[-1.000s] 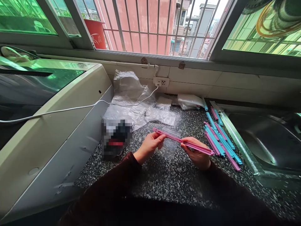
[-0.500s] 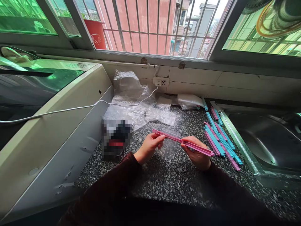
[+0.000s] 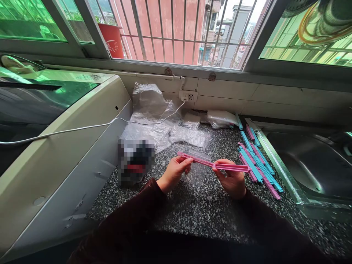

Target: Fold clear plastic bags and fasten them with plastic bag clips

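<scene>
A pink bag sealing clip point(image 3: 231, 167) spans my two hands, its two hinged arms spread wide with the joint near my right fingers. My left hand point(image 3: 176, 170) pinches the left arm of the clip between thumb and fingers. At the other side my right hand point(image 3: 230, 179) grips the clip by the hinge and the right arm. A clear plastic bag point(image 3: 196, 174) hangs at the left arm, its top edge showing above the clip and its body below. Whether the bag touches the counter cannot be made out.
Several pink and turquoise clips point(image 3: 258, 161) lie on the speckled counter point(image 3: 192, 216), left of a metal sink point(image 3: 302, 154). Crumpled plastic sheeting point(image 3: 154, 113) and stacked clear bags point(image 3: 221, 119) lie toward the wall. A white cable point(image 3: 118, 118) crosses to the socket point(image 3: 188, 96). A blurred-out object point(image 3: 136, 163) stands left.
The clip's right arm has swung upward, from slanting down to nearly level, as my right hand turned slightly. My left hand and the bag stay about where they were.
</scene>
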The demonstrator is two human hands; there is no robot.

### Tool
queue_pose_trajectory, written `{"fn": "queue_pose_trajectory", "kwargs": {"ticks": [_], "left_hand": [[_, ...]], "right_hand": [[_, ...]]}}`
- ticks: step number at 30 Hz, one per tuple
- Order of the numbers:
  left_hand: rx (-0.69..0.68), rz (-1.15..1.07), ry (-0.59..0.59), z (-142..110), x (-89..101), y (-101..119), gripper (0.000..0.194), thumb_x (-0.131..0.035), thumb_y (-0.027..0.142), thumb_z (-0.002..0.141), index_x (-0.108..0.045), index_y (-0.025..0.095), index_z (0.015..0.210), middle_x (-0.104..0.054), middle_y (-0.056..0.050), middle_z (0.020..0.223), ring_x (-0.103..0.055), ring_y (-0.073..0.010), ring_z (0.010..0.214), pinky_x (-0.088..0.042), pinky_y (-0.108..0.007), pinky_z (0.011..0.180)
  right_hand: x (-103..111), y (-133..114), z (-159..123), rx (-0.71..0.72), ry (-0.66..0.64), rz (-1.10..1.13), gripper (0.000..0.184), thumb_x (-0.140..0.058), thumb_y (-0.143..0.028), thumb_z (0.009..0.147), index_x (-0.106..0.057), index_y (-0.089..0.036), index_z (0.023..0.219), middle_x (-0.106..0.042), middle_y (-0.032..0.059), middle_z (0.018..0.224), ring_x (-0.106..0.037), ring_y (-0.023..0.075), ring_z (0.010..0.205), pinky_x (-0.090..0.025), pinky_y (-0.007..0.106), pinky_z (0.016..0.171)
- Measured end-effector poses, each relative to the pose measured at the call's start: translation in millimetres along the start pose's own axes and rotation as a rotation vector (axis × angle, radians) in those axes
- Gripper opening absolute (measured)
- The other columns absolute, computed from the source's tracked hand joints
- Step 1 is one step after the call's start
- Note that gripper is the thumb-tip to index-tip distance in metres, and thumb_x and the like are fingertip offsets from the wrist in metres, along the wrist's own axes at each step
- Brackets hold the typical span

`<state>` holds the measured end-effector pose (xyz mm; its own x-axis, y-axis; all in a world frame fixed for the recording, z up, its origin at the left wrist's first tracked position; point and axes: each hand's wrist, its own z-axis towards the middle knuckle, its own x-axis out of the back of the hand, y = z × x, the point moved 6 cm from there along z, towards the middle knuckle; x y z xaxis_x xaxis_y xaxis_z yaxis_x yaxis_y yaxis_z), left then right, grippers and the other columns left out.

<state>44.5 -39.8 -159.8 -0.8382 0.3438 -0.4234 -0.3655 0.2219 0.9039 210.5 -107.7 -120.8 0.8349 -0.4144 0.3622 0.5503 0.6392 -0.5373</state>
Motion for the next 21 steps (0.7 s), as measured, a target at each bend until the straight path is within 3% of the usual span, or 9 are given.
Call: {"fn": "queue_pose_trajectory", "kwargs": {"ticks": [12,21], "left_hand": [[0.007,-0.015,0.016,-1.2,-0.8,0.6,0.032,-0.071,0.039,0.062,-0.055,0.013,0.054,-0.042,0.006,0.040,-0.036,-0.0050,0.039,-0.025,-0.021,0.043],[-0.034,0.047,-0.001,-0.4,0.2,-2.2,0.034,-0.067,0.042,0.065,-0.055,0.013,0.054,-0.041,0.005,0.042,-0.035,-0.0053,0.041,-0.026,-0.022,0.044]], "right_hand": [[0.4,-6.2,4.7,0.060,-0.014,0.111,0.028,-0.058,-0.001,0.074,-0.060,-0.021,0.093,-0.062,0.0037,0.081,-0.061,0.0164,0.075,-0.053,0.033,0.065],[3.4,-5.2,4.5,0.042,0.007,0.012,0.021,-0.060,-0.009,0.076,-0.063,-0.021,0.092,-0.067,0.0057,0.085,-0.063,0.0168,0.074,-0.054,0.031,0.064]]}}
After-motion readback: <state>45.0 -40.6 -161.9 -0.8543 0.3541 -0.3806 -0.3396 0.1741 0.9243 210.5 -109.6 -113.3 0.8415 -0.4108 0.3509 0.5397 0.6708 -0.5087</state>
